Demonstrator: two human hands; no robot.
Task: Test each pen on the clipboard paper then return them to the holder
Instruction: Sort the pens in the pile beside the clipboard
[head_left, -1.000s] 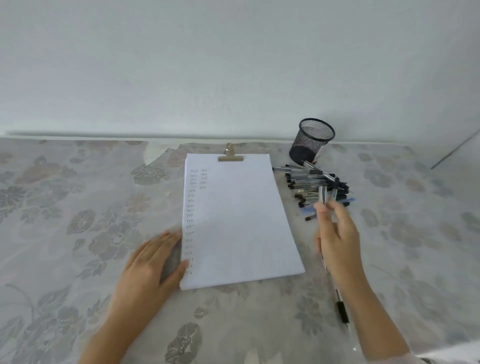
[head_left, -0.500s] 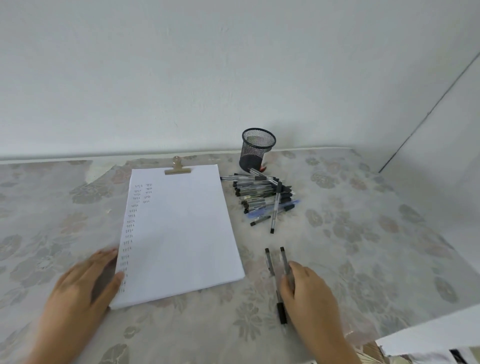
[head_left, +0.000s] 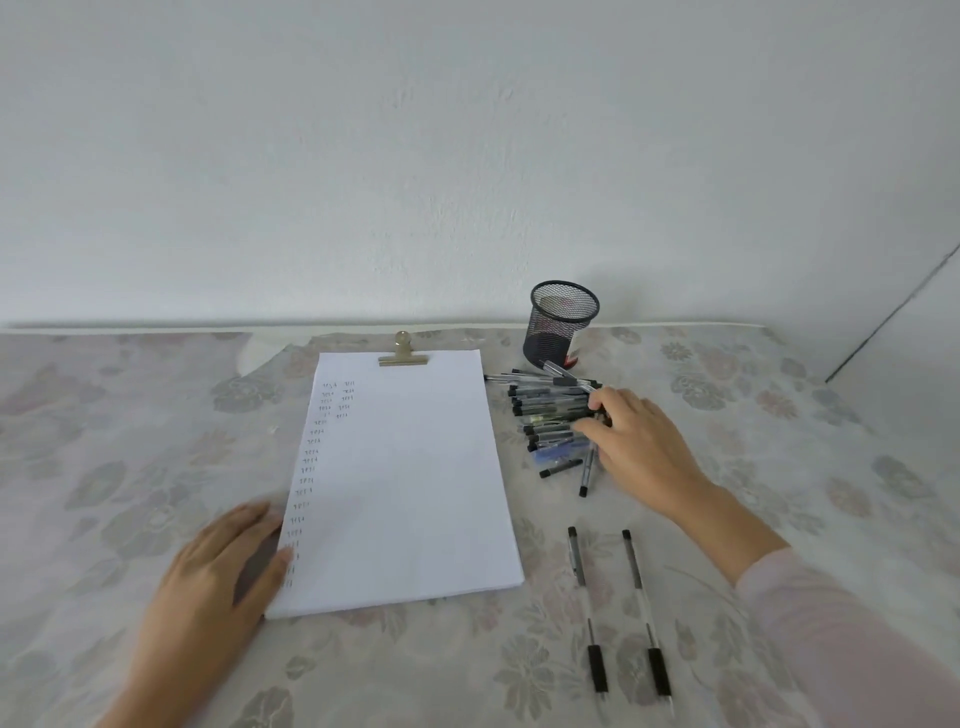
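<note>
Pens (head_left: 550, 415): heaped in a pile on the bench (head_left: 104, 441), just right of the paper (head_left: 405, 483) and in front of the holder (head_left: 563, 325); the right hand (head_left: 639, 447) rests on the pile's right side.
Grip, right hand: fingers bent, thumb and forefinger down among the pens; cannot tell whether one is pinched.
Grip, left hand (head_left: 218, 571): spread flat, holding nothing, palm on the bench, thumb touching the paper's lower left edge.
Loose pens (head_left: 587, 608): two, lying side by side on the bench, apart from the pile, near the right forearm.
Holder: black mesh cup, upright, just behind the pile.
Paper: held at the top by a brass clip (head_left: 403, 353); small ink marks run down the left margin, with a short second column near the top.
Bench: covered by a pale floral cloth, set against a plain wall.
</note>
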